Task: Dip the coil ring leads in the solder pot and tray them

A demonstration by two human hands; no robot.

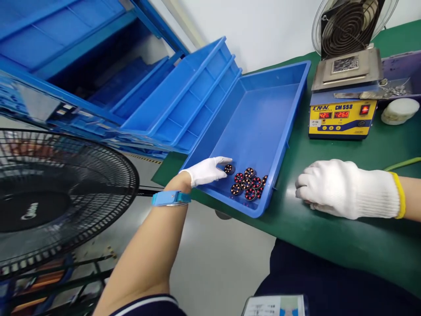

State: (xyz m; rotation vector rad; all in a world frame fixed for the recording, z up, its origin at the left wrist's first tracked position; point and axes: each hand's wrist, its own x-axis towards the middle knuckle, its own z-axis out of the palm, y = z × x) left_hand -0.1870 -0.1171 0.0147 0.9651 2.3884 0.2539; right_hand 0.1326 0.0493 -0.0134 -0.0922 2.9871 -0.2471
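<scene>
My left hand [208, 171], in a white glove, reaches into the near end of a shallow blue bin [259, 105]. Its thumb and fingers are curved around a small round black component [229, 169] with copper-coloured dots on its face. Just to the right, several similar round components [246, 184], some with reddish dots, lie grouped on the bin floor. My right hand [332, 186], in a white knitted glove with a yellow cuff, rests on the green table [296, 153] right of the bin. Its fingers are curled closed, and whatever may be inside them is hidden.
A yellow solder pot [342, 120] reading 426 stands at the back right, a fan [350, 28] behind it. Beside it lies a round white pad [399, 109]. Stacked blue bins [184, 96] rise at left, near a large black fan [62, 197].
</scene>
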